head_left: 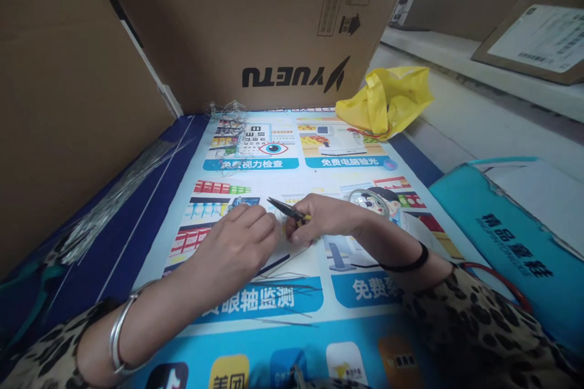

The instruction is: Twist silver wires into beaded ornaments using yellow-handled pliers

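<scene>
Pliers [286, 209] are being grasped by the right hand [314, 218]; the left hand [244, 240] is curling, its hold unclear; with tips so near, slipping could be jabbing it.

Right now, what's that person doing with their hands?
The right hand grips needle-nose pliers. The left hand is curled close beside it, fingertips hidden, so I can't tell what it holds. Loose thin wires lie on the printed poster, with a wire tangle near the cardboard box.
</scene>
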Demonstrator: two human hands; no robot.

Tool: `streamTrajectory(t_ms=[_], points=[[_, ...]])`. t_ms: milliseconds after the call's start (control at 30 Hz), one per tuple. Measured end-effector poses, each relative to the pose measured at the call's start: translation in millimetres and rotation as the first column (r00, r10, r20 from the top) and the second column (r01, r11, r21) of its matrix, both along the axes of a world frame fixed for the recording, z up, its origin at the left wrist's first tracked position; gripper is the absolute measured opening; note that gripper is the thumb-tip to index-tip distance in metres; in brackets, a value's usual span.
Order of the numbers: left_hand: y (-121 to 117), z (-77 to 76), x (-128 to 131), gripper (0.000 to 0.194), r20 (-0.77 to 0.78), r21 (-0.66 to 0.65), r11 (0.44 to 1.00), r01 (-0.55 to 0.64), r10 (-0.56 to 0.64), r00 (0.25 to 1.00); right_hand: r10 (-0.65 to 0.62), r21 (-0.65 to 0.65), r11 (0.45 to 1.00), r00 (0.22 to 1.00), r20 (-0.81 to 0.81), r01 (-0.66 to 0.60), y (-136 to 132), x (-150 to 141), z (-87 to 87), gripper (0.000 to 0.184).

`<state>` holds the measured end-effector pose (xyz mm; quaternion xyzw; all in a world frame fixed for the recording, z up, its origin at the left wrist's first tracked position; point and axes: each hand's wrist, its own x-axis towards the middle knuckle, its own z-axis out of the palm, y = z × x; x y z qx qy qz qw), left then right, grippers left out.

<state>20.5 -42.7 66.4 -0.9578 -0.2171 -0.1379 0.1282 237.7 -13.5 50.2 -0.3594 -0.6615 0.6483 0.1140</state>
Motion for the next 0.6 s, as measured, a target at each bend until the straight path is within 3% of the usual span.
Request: streamTrajectory(t_ms=[100, 333, 467, 600], points=[[0, -1.3, -2, 0.019, 0.002, 0.0, 1.0, -0.011, 0.011, 1.0, -0.064, -0.008, 0.998, 0.998, -0.014, 0.064, -3, -4, -0.1, 0.009], [-3, -1.3, 0, 0.018, -0.025, -0.008, 1.0, -0.022, 0.022, 0.999, -0.082, 0.002, 0.997, 0.997, 0.006, 0.082, -6, -9, -0.6, 0.012], [-3, 0.6, -1, 0.022, -0.009, -0.004, 0.999, -0.054, 0.054, 0.998, -0.179, 0.0, 0.984, 0.983, -0.037, 0.18, -8, -13, -0.6, 0.009], [2, 1.3, -4, 0.025, 0.034, -0.118, 0.986, -0.117, 0.122, 0.992, -0.273, -0.031, 0.962, 0.959, -0.069, 0.272, -10, -18, 0.8, 0.01]])
